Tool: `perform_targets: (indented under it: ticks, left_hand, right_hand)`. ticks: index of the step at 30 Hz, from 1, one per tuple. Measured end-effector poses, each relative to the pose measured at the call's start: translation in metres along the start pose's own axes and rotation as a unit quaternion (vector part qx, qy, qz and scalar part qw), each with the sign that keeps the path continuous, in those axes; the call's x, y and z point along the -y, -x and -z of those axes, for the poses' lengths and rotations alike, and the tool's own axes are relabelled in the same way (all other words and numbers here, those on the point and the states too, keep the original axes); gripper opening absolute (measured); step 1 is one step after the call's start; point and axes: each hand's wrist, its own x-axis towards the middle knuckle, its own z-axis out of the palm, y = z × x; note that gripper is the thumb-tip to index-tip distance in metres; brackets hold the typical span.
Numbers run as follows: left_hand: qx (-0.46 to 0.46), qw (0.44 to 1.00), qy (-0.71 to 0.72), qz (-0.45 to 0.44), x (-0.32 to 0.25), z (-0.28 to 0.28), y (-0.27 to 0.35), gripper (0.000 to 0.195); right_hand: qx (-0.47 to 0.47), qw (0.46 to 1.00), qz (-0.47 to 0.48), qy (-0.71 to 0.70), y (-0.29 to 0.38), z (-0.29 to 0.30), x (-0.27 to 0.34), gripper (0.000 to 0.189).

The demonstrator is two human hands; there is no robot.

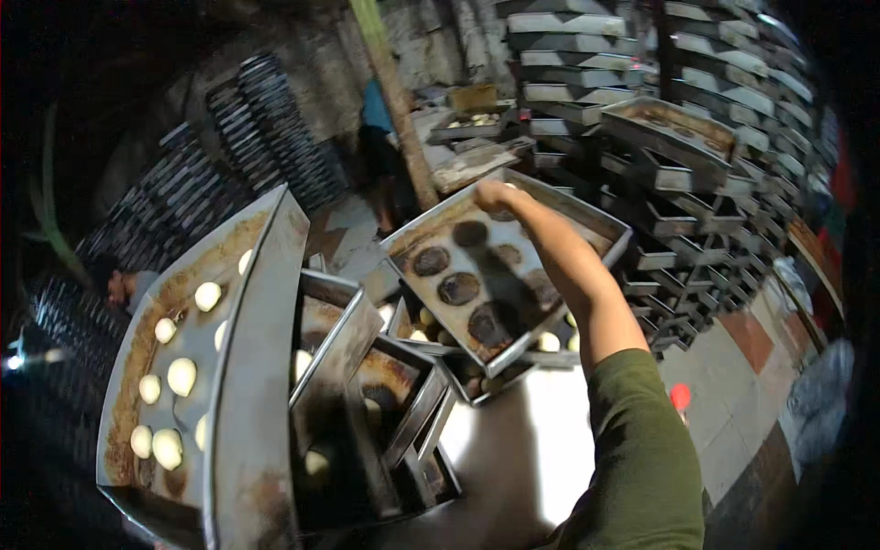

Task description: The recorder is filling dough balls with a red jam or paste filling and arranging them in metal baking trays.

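Note:
My right hand (pixel 496 196) is at the far corner of a deep metal baking tray (pixel 440 234). A small pale piece, likely dough, shows beside its fingers; whether the hand holds it cannot be told. Dark round stains mark this tray's floor, and it rests tilted across other trays holding dough balls (pixel 548 342). At the left a large metal tray (pixel 254 385) with several pale dough balls (pixel 181 377) stands high and close to the camera. My left hand is out of view.
Stacked metal trays (pixel 577 58) rise at the back right, more stacks (pixel 275 130) at the back left. A wooden pole (pixel 395 96) stands beyond the stained tray. Two other people are partly visible behind. A plastic bag (pixel 821 399) lies at the right.

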Motion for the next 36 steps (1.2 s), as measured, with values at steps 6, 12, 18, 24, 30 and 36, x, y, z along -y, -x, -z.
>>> perform_targets:
  ticks: [6, 12, 18, 24, 30, 36]
  left_hand:
    - [-0.199, 0.923, -0.196, 0.265, -0.009, 0.021, 0.034, 0.04]
    - [-0.206, 0.917, -0.195, 0.281, -0.013, 0.023, 0.043, 0.047]
    - [-0.191, 0.919, -0.112, 0.327, -0.011, 0.021, 0.048, 0.056]
    - [-0.15, 0.955, 0.142, 0.214, -0.059, -0.018, 0.007, 0.067]
    - [-0.235, 0.613, 0.534, 0.532, -0.199, 0.082, 0.118, 0.045]
    - [-0.426, 0.573, 0.279, 0.642, -0.206, 0.192, 0.245, 0.026]
  right_hand:
    - [-0.054, 0.979, -0.189, -0.061, -0.062, -0.085, -0.068, 0.032]
    - [-0.022, 0.983, -0.178, -0.029, -0.09, -0.107, -0.077, 0.03]
    - [0.021, 0.946, -0.05, -0.319, -0.042, -0.028, -0.053, 0.014]
    - [-0.414, 0.751, 0.122, -0.5, 0.223, 0.177, 0.173, 0.02]
    - [-0.329, 0.753, 0.419, -0.387, 0.504, 0.059, 0.472, 0.011]
    - [0.132, 0.615, 0.586, -0.511, 0.595, -0.021, 0.631, 0.016]
